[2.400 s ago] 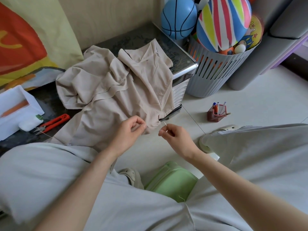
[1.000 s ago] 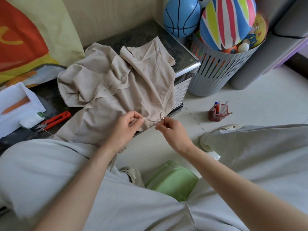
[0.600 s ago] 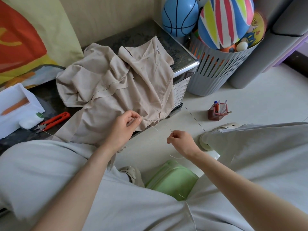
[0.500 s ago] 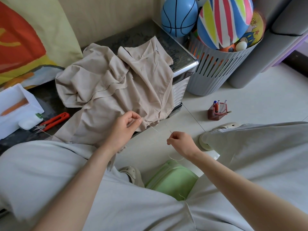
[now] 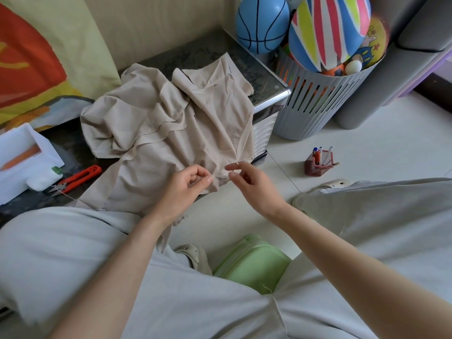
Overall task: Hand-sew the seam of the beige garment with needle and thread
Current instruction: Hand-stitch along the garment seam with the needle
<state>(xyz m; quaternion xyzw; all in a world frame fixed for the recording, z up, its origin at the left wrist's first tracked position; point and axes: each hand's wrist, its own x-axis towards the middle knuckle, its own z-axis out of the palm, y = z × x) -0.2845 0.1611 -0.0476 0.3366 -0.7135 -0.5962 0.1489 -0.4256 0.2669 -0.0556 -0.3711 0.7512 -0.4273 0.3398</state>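
**Close work at the seam**

The garment (image 5: 171,133) lies crumpled on the dark table (image 5: 259,77), its near edge hanging toward the lap. The left hand (image 5: 186,185), fingers curled, pinches that edge between thumb and forefinger. The right hand (image 5: 252,184) hovers just beside it, fingers loosely spread. A pale sliver by its forefinger may be the needle (image 5: 236,163); whether the hand grips it, I cannot tell.

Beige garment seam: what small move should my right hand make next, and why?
Probably pass the needle through the garment edge just beside the left hand. That hand pinches the seam, and the right hand has its fingertips at that edge, with what looks like the needle there; its grip is unclear.
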